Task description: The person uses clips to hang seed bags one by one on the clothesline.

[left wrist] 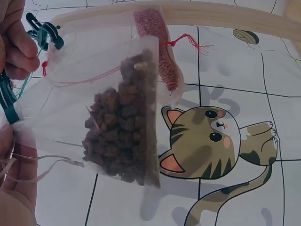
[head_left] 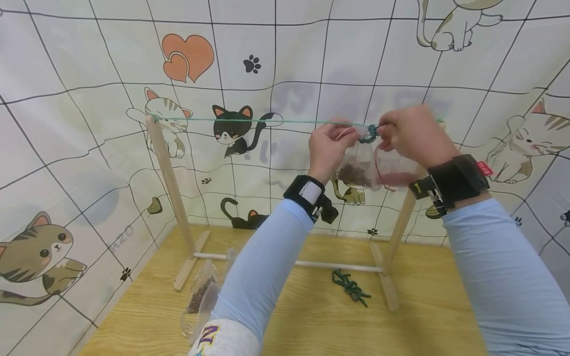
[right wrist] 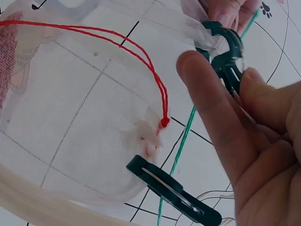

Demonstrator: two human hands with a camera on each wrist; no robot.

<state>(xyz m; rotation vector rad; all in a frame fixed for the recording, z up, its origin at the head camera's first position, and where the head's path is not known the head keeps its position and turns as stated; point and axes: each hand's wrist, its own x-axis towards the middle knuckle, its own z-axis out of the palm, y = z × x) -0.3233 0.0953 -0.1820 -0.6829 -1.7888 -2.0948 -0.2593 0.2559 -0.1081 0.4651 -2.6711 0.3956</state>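
A green cord [head_left: 267,120] runs between two wooden posts. Up at its right part, my left hand [head_left: 327,151] pinches the gathered top of a sheer drawstring bag [left wrist: 42,106] with brown chunks [left wrist: 120,127] inside. My right hand [head_left: 411,136] pinches the handles of a dark green clip [right wrist: 230,56], whose jaws stand at that bag's top beside the cord. To the right hangs another mesh bag [right wrist: 89,127] with reddish contents [left wrist: 157,47] and a red drawstring [right wrist: 136,44]. A second green clip [right wrist: 174,190] is at its top.
The wooden stand's left post [head_left: 171,183] and right post [head_left: 403,227] are joined low by a white rod [head_left: 338,266]. A pile of green clips [head_left: 350,287] lies on the wooden table [head_left: 311,316]. More sheer bags [head_left: 202,291] lie at left, partly behind my left arm. A cat-print sheet [head_left: 289,59] hangs behind.
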